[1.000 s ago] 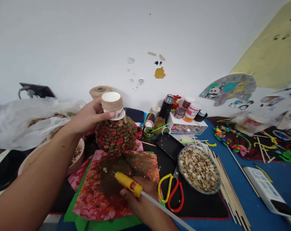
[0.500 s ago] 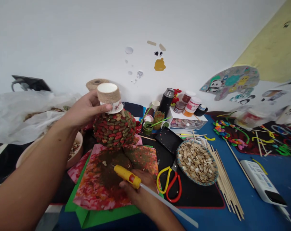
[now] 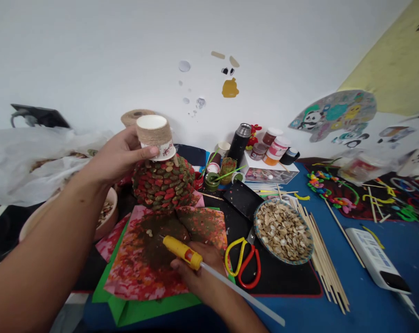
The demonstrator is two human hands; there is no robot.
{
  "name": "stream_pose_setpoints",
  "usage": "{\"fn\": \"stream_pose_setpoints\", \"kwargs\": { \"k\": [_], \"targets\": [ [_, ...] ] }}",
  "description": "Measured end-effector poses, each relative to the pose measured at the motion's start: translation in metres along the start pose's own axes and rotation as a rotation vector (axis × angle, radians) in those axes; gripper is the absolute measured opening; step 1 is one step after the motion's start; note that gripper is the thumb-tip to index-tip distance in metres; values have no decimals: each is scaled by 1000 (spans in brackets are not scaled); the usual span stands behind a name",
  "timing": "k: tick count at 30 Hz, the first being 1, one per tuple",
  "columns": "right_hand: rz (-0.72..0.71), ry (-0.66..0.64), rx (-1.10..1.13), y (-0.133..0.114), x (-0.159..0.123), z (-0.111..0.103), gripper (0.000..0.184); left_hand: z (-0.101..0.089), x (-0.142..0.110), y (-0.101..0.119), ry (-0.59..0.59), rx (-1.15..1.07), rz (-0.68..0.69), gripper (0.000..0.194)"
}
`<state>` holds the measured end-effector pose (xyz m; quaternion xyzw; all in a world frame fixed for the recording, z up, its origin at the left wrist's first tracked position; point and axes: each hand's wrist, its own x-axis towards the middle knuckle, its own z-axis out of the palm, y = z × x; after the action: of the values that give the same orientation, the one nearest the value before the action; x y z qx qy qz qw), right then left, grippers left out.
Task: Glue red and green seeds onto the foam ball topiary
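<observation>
My left hand (image 3: 121,155) grips a twine-wrapped paper cup (image 3: 154,136), upturned on top of a round ball covered in red and green shells (image 3: 163,182). The ball hangs just above paint-stained paper sheets (image 3: 143,263). My right hand (image 3: 198,275) rests low on those sheets, closed on a yellow glue gun (image 3: 181,249) with a clear glue stick (image 3: 244,300) trailing back to the right. The gun's tip points left, toward the dark stain below the ball.
Yellow-and-red scissors (image 3: 243,261) lie right of my right hand. A bowl of pale shells (image 3: 283,231) and several wooden sticks (image 3: 323,259) sit further right. Paint jars (image 3: 273,150), a black flask (image 3: 240,142) and a twine spool (image 3: 135,116) stand at the wall. A pink bowl (image 3: 105,217) sits left.
The view has shifted slightly; both hands, the cup and the glue gun hold nearly the same places.
</observation>
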<state>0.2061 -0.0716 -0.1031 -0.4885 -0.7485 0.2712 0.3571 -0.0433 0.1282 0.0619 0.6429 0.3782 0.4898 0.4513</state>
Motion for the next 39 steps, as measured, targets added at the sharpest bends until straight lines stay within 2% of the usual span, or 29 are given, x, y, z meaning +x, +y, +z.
{"fn": "stream_pose_setpoints", "kwargs": {
  "k": [8, 13, 21, 28, 34, 39],
  "targets": [
    [-4, 31, 3, 1, 0, 1, 44, -3, -3, 3, -4, 73, -9, 68],
    [-22, 24, 4, 1, 0, 2, 47, -3, -3, -1, 43, 18, -33, 71],
    [-42, 101, 27, 3, 0, 8, 58, -8, -1, -12, 46, 16, -5, 82],
    [-55, 80, 73, 5, 3, 6, 57, -7, -2, -10, 54, 2, 21, 80],
    [-20, 49, 69, 3, 2, 2, 50, -3, -2, -2, 135, -27, 59, 78],
    [2, 6, 74, -2, 3, -6, 43, 3, -10, 15, 269, -82, 184, 78]
  ]
}}
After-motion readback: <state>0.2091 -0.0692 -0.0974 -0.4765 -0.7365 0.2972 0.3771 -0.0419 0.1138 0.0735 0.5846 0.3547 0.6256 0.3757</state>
